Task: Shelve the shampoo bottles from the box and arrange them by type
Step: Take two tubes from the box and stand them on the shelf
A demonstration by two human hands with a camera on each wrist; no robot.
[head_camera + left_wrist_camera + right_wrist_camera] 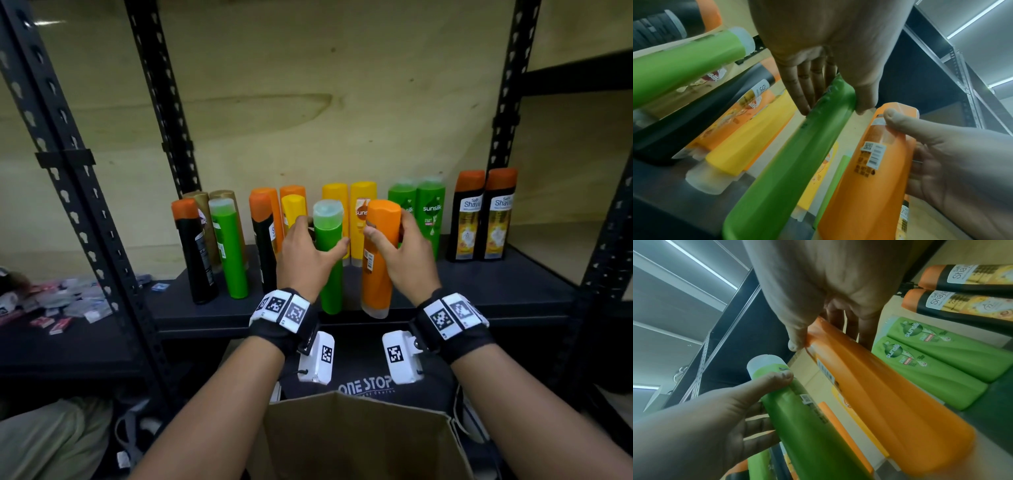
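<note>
My left hand (308, 245) grips a green shampoo bottle (329, 260) near its clear cap, and the bottle stands upright at the front edge of the black shelf (507, 284). My right hand (397, 246) grips an orange bottle (380, 260) just right of it, slightly tilted, its label side turned toward me. In the left wrist view my fingers (803, 91) wrap the green bottle (793, 162); the orange bottle (875, 175) lies beside it. The right wrist view shows the orange bottle (879, 394) pinched between thumb and fingers. Behind stand more bottles, mixed on the left and paired by colour on the right.
An open cardboard box (356, 438) sits below my forearms. Black-and-orange bottles (483, 216) stand at the shelf's right end, green sunsilk bottles (430, 212) beside them. Black perforated uprights (78, 212) frame the bay. Small packets (65, 305) litter the lower shelf on the left.
</note>
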